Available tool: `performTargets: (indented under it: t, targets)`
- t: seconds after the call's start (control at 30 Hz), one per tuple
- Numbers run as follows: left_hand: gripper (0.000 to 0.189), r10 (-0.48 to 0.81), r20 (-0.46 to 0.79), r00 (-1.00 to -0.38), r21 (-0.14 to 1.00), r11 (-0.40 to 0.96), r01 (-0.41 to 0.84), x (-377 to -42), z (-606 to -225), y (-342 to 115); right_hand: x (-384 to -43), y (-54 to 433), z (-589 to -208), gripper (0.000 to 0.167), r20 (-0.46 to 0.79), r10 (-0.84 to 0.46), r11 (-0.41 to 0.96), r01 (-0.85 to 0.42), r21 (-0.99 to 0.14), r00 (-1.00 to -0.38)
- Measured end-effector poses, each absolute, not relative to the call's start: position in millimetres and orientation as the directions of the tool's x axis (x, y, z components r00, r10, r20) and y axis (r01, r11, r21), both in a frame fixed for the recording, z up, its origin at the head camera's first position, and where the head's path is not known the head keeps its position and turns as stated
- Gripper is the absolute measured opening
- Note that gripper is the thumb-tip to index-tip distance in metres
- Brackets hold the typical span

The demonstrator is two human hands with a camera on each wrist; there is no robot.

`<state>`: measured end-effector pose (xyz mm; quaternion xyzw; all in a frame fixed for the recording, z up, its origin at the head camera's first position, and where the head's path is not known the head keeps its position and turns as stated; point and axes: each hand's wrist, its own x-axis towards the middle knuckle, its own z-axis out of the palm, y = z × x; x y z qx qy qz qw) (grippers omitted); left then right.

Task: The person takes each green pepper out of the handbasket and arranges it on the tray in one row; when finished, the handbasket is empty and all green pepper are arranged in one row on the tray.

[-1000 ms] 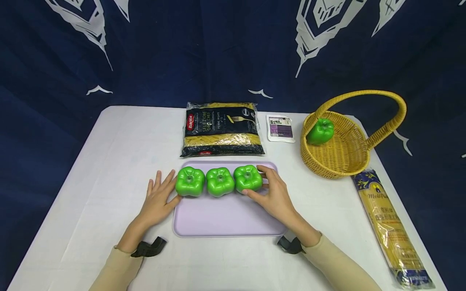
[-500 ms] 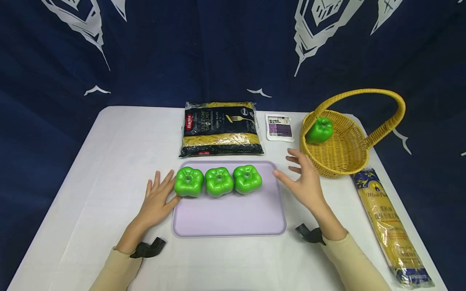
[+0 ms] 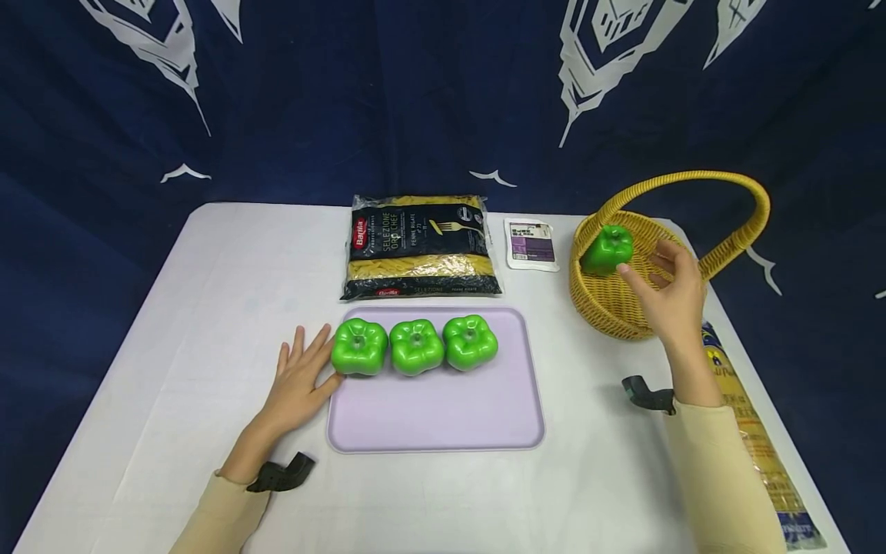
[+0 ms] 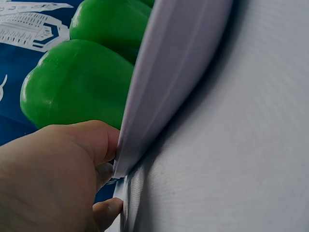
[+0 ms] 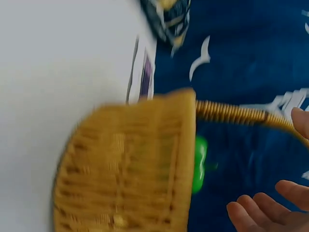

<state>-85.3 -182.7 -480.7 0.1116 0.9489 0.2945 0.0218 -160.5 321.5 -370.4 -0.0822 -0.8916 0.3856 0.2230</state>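
Three green bell peppers [image 3: 415, 346] stand in a row along the far part of a lilac tray [image 3: 436, 419]. My left hand [image 3: 299, 383] rests at the tray's left edge with fingers spread, its thumb by the leftmost pepper [image 3: 359, 346]; in the left wrist view the thumb touches the tray rim [image 4: 140, 106]. At the right, my right hand [image 3: 671, 296] is over the yellow wicker basket [image 3: 612, 315], fingers apart and holding nothing. Another bell pepper [image 3: 609, 248] lies inside the basket, just left of that hand. The right wrist view is blurred.
Behind the tray lies a bag of penne [image 3: 422, 246], with a small white and purple packet [image 3: 531, 244] to its right. A long spaghetti pack [image 3: 761, 446] lies at the right edge, partly under my right forearm. The basket's handle [image 3: 734, 185] arches high.
My right hand has let go of the rightmost pepper on the tray and moved right and away from me to the basket. The left hand and the peppers stay in place.
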Motion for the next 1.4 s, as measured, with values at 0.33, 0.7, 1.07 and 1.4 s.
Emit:
performTargets:
  t: [0.33,0.7,1.07,1.4]
  targets:
    - [0.065,0.228,0.036,-0.973,0.564,0.799,0.208,-86.0,-482.0,-182.9,-191.1,355.8,-375.4,0.079,0.231,0.38,0.653,0.083,-0.753,-0.896]
    - [0.065,0.226,0.038,-0.973,0.565,0.798,0.208,-85.6,-482.6,-181.7,-207.5,359.0,-382.0,0.082,0.171,0.367,0.629,0.108,-0.77,-0.914]
    - [0.064,0.222,0.046,-0.974,0.564,0.799,0.208,-85.2,-483.5,-181.5,-213.9,354.9,-390.8,0.085,0.151,0.338,0.628,0.103,-0.771,-0.929]
    - [0.064,0.222,0.038,-0.974,0.569,0.797,0.203,-84.9,-483.8,-181.8,-218.2,351.6,-395.7,0.088,0.112,0.326,0.627,0.125,-0.769,-0.939]
